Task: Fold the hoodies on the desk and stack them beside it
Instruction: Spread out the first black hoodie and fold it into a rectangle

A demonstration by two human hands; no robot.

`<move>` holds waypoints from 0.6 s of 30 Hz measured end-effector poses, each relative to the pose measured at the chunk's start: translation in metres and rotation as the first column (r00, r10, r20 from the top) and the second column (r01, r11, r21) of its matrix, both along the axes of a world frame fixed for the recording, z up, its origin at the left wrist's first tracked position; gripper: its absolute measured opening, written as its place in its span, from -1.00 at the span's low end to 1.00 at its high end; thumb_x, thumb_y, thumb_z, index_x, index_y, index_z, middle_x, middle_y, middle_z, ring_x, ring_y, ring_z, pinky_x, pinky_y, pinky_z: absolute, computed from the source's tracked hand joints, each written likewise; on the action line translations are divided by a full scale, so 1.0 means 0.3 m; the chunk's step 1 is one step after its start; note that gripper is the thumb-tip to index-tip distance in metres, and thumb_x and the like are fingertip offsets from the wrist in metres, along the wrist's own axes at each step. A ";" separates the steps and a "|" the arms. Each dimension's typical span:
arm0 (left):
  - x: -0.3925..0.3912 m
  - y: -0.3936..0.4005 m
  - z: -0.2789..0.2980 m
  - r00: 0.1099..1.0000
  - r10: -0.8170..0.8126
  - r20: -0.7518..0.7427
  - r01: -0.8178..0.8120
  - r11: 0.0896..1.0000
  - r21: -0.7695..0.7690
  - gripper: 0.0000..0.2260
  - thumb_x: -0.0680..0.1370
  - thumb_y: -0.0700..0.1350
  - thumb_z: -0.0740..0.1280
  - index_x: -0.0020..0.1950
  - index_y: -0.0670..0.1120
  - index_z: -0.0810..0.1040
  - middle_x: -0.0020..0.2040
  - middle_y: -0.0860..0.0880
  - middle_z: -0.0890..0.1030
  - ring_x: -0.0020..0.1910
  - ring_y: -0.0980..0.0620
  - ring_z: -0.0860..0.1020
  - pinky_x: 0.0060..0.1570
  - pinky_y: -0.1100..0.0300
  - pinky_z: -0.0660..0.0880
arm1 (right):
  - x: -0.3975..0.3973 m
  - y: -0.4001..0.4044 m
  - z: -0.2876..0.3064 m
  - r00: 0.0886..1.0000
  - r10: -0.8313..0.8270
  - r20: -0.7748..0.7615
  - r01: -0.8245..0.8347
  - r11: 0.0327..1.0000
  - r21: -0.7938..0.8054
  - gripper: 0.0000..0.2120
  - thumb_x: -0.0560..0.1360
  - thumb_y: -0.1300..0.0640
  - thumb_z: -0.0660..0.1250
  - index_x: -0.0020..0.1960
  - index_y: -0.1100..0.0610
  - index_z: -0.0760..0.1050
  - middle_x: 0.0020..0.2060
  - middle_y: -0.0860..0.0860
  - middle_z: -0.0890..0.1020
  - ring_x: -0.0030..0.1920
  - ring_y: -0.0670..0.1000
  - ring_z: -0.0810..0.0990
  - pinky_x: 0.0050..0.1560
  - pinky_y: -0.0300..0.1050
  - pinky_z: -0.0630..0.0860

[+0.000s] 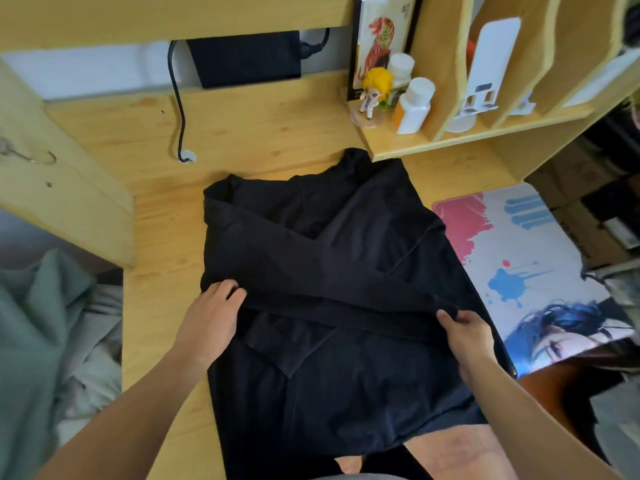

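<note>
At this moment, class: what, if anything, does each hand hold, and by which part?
Both hold the black hoodie. The left hand grips its left side edge; the right hand pinches the end of the sleeve folded across the body.

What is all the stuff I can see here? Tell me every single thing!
hoodie: one, black, spread on the desk, sleeves folded across its front
desk: one, light wood, under the hoodie
mouse mat: one, white with pink and blue splashes, right of the hoodie
figurine: one, yellow-haired, on the shelf
bottles: two, white, beside the figurine
picture: one, red design in a black frame, behind the figurine
black box: one, against the back wall
cable: one, black, running down the desk back
bedding: grey-green heap, left of the desk
left hand: one, pinching the sleeve's left end
right hand: one, pinching the sleeve's right end
</note>
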State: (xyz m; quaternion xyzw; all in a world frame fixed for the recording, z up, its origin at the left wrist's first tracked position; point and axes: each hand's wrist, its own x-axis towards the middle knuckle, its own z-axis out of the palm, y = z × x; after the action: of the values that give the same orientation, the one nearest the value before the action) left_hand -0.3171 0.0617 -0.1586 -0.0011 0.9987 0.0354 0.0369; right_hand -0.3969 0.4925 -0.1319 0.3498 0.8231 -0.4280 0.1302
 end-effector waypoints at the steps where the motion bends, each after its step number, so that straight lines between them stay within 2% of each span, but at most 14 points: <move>1: 0.004 -0.001 -0.005 1.000 0.015 -0.001 -0.015 1.000 0.013 -0.65 0.41 -0.31 0.52 0.19 -0.17 0.66 0.17 -0.09 0.61 0.13 -0.14 0.61 -0.04 -0.01 0.64 | 0.008 0.006 0.004 1.000 -0.011 0.022 0.012 0.998 -0.062 -0.74 0.52 0.01 0.48 0.01 0.18 0.55 -0.08 0.15 0.65 -0.02 0.13 0.59 0.16 0.13 0.56; 4: 0.014 0.004 -0.010 0.999 0.043 -0.011 -0.042 0.998 0.043 -0.72 0.46 -0.27 0.50 0.17 -0.17 0.67 0.16 -0.08 0.63 0.14 -0.12 0.63 -0.04 0.00 0.65 | 0.003 0.034 -0.006 0.997 0.032 0.064 -0.018 0.977 -0.212 -0.86 0.50 0.15 0.50 0.02 0.16 0.60 -0.10 0.11 0.70 0.00 0.11 0.65 0.15 0.11 0.59; 6: 0.016 0.007 -0.004 0.998 0.051 -0.023 -0.050 0.997 0.053 -0.75 0.47 -0.26 0.50 0.15 -0.18 0.68 0.15 -0.08 0.64 0.08 -0.11 0.66 -0.09 0.01 0.66 | -0.004 0.035 0.021 0.998 0.038 0.056 -0.022 0.964 -0.265 -0.94 0.52 0.18 0.47 -0.07 0.12 0.59 -0.18 0.07 0.66 -0.10 0.06 0.60 -0.03 -0.01 0.57; 7: 0.016 0.009 0.000 0.998 0.052 -0.025 -0.051 0.997 0.054 -0.76 0.47 -0.26 0.50 0.13 -0.18 0.68 0.14 -0.07 0.64 0.04 -0.11 0.67 -0.12 0.02 0.65 | -0.006 0.038 0.037 0.999 0.013 0.035 -0.003 0.956 -0.292 -0.88 0.54 0.15 0.45 -0.15 0.10 0.55 -0.23 0.04 0.61 -0.16 0.03 0.54 -0.12 -0.06 0.50; 9: 0.017 0.016 0.010 0.998 0.061 -0.025 -0.059 0.997 0.054 -0.78 0.49 -0.24 0.49 0.12 -0.17 0.66 0.12 -0.07 0.63 -0.03 -0.11 0.67 -0.17 0.03 0.63 | 0.007 0.054 0.076 0.999 -0.025 -0.048 0.005 0.924 -0.382 -0.75 0.56 0.14 0.41 -0.28 0.06 0.48 -0.32 -0.01 0.53 -0.21 0.01 0.48 -0.14 -0.10 0.42; 11: 0.020 0.022 0.019 0.997 0.082 -0.016 -0.081 0.995 0.064 -0.82 0.51 -0.23 0.46 0.11 -0.15 0.63 0.08 -0.06 0.62 -0.11 -0.11 0.65 -0.24 0.04 0.59 | 0.051 0.068 0.110 0.986 -0.093 -0.138 0.013 0.871 -0.491 -0.66 0.55 0.26 0.35 -0.38 0.06 0.43 -0.39 -0.02 0.47 -0.23 0.00 0.46 -0.11 -0.13 0.41; 13: 0.023 0.023 0.022 0.995 0.094 -0.015 -0.092 0.993 0.078 -0.83 0.53 -0.23 0.44 0.11 -0.14 0.61 0.07 -0.07 0.61 -0.16 -0.12 0.63 -0.27 0.04 0.57 | 0.104 0.080 0.120 0.959 -0.237 -0.158 0.114 0.828 -0.549 -0.62 0.53 0.35 0.28 -0.41 0.06 0.47 -0.40 -0.03 0.50 -0.22 -0.02 0.50 -0.09 -0.21 0.46; 15: 0.028 0.018 0.017 0.997 0.080 -0.009 -0.079 0.995 0.068 -0.82 0.53 -0.24 0.44 0.12 -0.14 0.62 0.09 -0.06 0.60 -0.15 -0.12 0.62 -0.24 0.03 0.58 | 0.141 0.087 0.100 0.932 -0.338 -0.134 0.217 0.812 -0.542 -0.71 0.59 0.25 0.29 -0.28 0.05 0.56 -0.30 -0.02 0.57 -0.12 -0.01 0.55 -0.01 -0.18 0.48; 16: 0.031 0.015 0.013 0.998 0.068 -0.010 -0.067 0.996 0.062 -0.82 0.52 -0.24 0.44 0.12 -0.15 0.63 0.10 -0.06 0.60 -0.13 -0.12 0.62 -0.22 0.03 0.59 | 0.145 0.084 0.090 0.938 -0.321 -0.128 0.215 0.832 -0.512 -0.79 0.62 0.17 0.30 -0.18 0.05 0.59 -0.21 -0.01 0.59 -0.04 0.00 0.56 0.05 -0.14 0.48; 18: 0.032 0.015 0.014 0.999 0.050 -0.005 -0.049 0.997 0.052 -0.81 0.52 -0.24 0.45 0.13 -0.16 0.65 0.12 -0.06 0.59 -0.10 -0.13 0.62 -0.17 0.01 0.61 | 0.134 0.083 0.052 0.977 -0.187 -0.100 0.120 0.876 -0.467 -0.87 0.63 0.07 0.31 0.03 0.05 0.63 -0.03 -0.02 0.63 0.08 0.00 0.57 0.14 -0.09 0.48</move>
State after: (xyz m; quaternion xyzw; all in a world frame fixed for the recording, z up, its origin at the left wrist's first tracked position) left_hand -0.3076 0.0661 -0.1544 -0.0248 0.9972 0.0623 0.0328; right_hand -0.3566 0.5173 -0.1164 0.3423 0.6755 -0.6427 0.1156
